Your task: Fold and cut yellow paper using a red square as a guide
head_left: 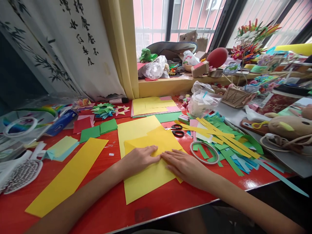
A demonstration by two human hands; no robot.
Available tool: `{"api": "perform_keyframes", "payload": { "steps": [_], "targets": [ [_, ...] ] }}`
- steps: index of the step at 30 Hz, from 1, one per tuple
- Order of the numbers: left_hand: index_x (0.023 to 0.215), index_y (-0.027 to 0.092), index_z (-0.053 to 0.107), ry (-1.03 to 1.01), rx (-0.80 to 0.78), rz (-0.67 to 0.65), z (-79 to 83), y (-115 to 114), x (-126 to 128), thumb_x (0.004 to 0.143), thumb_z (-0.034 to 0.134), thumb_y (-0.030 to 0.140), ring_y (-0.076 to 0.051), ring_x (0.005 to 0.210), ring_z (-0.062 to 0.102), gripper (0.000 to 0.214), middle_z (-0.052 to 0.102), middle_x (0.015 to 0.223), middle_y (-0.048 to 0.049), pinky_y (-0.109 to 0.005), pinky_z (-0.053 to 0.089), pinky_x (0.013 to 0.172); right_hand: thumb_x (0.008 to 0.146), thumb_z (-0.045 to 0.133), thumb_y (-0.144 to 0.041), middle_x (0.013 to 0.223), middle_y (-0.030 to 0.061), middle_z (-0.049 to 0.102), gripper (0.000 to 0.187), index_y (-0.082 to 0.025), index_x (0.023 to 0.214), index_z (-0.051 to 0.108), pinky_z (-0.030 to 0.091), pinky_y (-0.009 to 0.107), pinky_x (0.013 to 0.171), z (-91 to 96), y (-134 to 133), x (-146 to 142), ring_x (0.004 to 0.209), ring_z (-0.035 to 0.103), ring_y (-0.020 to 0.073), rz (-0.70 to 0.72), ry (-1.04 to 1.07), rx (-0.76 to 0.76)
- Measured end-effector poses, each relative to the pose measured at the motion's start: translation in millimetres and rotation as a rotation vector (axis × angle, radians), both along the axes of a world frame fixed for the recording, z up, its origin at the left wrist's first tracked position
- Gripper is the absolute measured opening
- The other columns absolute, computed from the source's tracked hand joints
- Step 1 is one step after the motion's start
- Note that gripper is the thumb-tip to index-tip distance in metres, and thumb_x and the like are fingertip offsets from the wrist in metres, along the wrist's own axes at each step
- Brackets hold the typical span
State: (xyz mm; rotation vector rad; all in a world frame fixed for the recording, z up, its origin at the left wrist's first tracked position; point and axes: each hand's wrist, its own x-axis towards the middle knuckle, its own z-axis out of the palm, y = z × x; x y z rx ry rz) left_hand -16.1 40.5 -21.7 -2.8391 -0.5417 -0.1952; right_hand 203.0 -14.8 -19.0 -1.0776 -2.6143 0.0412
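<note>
My left hand point(141, 159) lies flat with fingers stretched out on a folded sheet of yellow paper point(136, 143). Beside it, my right hand point(185, 165) presses on the same sheet, fingers extended and thumb side near the left hand's fingertips. Beneath the folded piece lies a paler yellow sheet point(143, 190) on the red table. A long yellow paper strip point(68, 175) rests to the left, partly covered by my left forearm. Black-handled scissors point(178, 130) sit just past the right hand, their blades partly under paper. A roll of tape point(204, 152) lies to the right.
Cut paper strips point(226, 146) are heaped at the right. Green paper squares point(99, 130), a folded paper star ring point(103, 110) and a hairbrush point(24, 172) lie left. A paper stack point(153, 105) stands at the back, below the cluttered windowsill point(163, 86).
</note>
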Motion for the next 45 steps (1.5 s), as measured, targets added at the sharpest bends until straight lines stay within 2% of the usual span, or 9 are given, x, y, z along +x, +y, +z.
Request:
{"api": "perform_keyframes", "payload": {
  "steps": [4, 10, 13, 16, 19, 22, 27, 36, 45],
  "targets": [
    [0.118, 0.021, 0.046, 0.007, -0.005, -0.004, 0.5, -1, 0, 0.089, 0.03, 0.014, -0.021, 0.105, 0.055, 0.033, 0.052, 0.119, -0.0137, -0.031, 0.051, 0.076, 0.093, 0.031, -0.025, 0.124, 0.0067, 0.054, 0.038, -0.017, 0.128, 0.042, 0.034, 0.041, 0.102, -14.8, -7, 13, 0.119, 0.045, 0.019, -0.074, -0.011, 0.05],
    [0.117, 0.023, 0.046, 0.066, 0.002, 0.021, 5.1, -3, 0, 0.088, 0.03, 0.012, -0.02, 0.098, 0.058, 0.035, 0.051, 0.119, -0.012, -0.029, 0.051, 0.071, 0.091, 0.034, -0.022, 0.118, 0.0053, 0.058, 0.034, -0.018, 0.12, 0.052, 0.039, 0.045, 0.099, -11.7, -10, 38, 0.115, 0.049, 0.0221, -0.192, 0.001, 0.11],
    [0.123, 0.026, 0.04, 0.1, 0.047, 0.042, 9.9, -6, 6, 0.088, 0.03, 0.013, -0.016, 0.085, 0.06, 0.038, 0.053, 0.11, -0.0098, -0.023, 0.048, 0.059, 0.091, 0.035, -0.022, 0.119, 0.0065, 0.058, 0.034, -0.018, 0.118, 0.054, 0.043, 0.042, 0.096, -10.5, -10, 43, 0.114, 0.049, 0.0225, -0.209, 0.031, 0.112],
    [0.127, 0.027, 0.036, 0.146, 0.103, 0.072, 14.9, -9, 20, 0.088, 0.033, 0.016, -0.014, 0.07, 0.058, 0.04, 0.055, 0.091, -0.0065, -0.022, 0.042, 0.051, 0.091, 0.034, -0.022, 0.118, 0.0057, 0.059, 0.034, -0.018, 0.118, 0.054, 0.042, 0.041, 0.097, -10.4, -9, 43, 0.113, 0.05, 0.021, -0.184, 0.044, 0.087],
    [0.125, 0.024, 0.039, 0.171, 0.144, 0.096, 18.0, -12, 35, 0.087, 0.035, 0.017, -0.016, 0.066, 0.055, 0.039, 0.054, 0.08, -0.0046, -0.025, 0.041, 0.052, 0.091, 0.034, -0.022, 0.115, 0.0055, 0.06, 0.033, -0.017, 0.116, 0.054, 0.039, 0.043, 0.099, -10.9, -9, 41, 0.113, 0.051, 0.0204, -0.192, 0.043, 0.084],
    [0.124, 0.021, 0.041, 0.158, 0.13, 0.105, 18.9, -17, 38, 0.087, 0.035, 0.016, -0.019, 0.073, 0.054, 0.038, 0.055, 0.083, -0.0057, -0.03, 0.043, 0.059, 0.091, 0.034, -0.021, 0.114, 0.0064, 0.061, 0.032, -0.017, 0.115, 0.055, 0.038, 0.045, 0.099, -11.6, -9, 40, 0.113, 0.051, 0.0212, -0.216, 0.037, 0.114],
    [0.122, 0.016, 0.045, 0.123, 0.081, 0.139, 16.6, -33, 6, 0.087, 0.034, 0.012, -0.018, 0.082, 0.053, 0.037, 0.058, 0.09, -0.0075, -0.032, 0.044, 0.075, 0.09, 0.035, -0.02, 0.111, 0.005, 0.063, 0.031, -0.02, 0.114, 0.055, 0.036, 0.045, 0.101, -14.0, -9, 42, 0.111, 0.052, 0.0197, -0.209, 0.041, 0.141],
    [0.117, 0.011, 0.053, 0.008, 0.125, 0.28, 3.9, -64, -60, 0.083, 0.036, 0.004, -0.022, 0.1, 0.053, 0.038, 0.062, 0.106, -0.0084, -0.033, 0.046, 0.083, 0.089, 0.039, -0.022, 0.107, 0.0055, 0.065, 0.03, -0.019, 0.112, 0.056, 0.035, 0.044, 0.102, -23.0, -8, 58, 0.108, 0.054, 0.0217, -0.296, 0.008, 0.237],
    [0.11, 0.011, 0.059, -0.06, 0.165, 0.354, -1.5, -77, -80, 0.076, 0.028, -0.003, -0.02, 0.102, 0.056, 0.048, 0.064, 0.109, -0.0071, -0.032, 0.049, 0.084, 0.088, 0.039, -0.021, 0.101, 0.0071, 0.067, 0.029, -0.017, 0.109, 0.058, 0.032, 0.043, 0.104, -19.7, -9, 52, 0.102, 0.058, 0.02, -0.322, 0.006, 0.281]
  ]
}}
